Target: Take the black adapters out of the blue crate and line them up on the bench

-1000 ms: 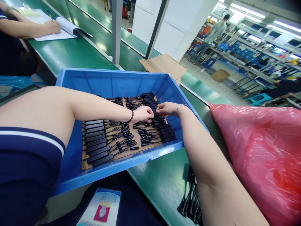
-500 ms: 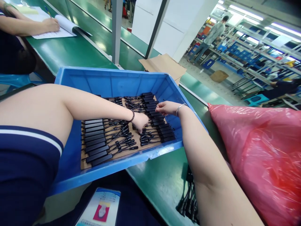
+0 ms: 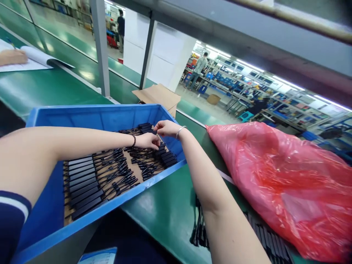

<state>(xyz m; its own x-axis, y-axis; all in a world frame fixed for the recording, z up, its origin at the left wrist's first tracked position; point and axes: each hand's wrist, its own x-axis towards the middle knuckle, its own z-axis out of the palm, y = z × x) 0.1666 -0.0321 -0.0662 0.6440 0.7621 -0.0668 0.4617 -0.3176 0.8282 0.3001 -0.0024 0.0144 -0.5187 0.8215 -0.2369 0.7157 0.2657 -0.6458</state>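
Inside the blue plastic bin, flat black adapters with short cables lie in two rows on brown cardboard. My left hand, with a beaded bracelet at its wrist, reaches across the bin, its fingers closed at a black adapter in the right-hand row. Just beyond it, the fingertips of my right hand are pinched at the far part of that row, seemingly on an adapter's end. A silver bangle circles my right wrist. Fingers partly hide what each hand grips.
A large red plastic bag sprawls on the green bench at the right. More black cables lie partly under my right forearm. Behind the bin are folded cardboard and a metal post. A co-worker's hand rests on paper at far left.
The view has swung to the right. My left hand has moved up the right-hand row from the middle cables, close to my right hand, which stays at that row.
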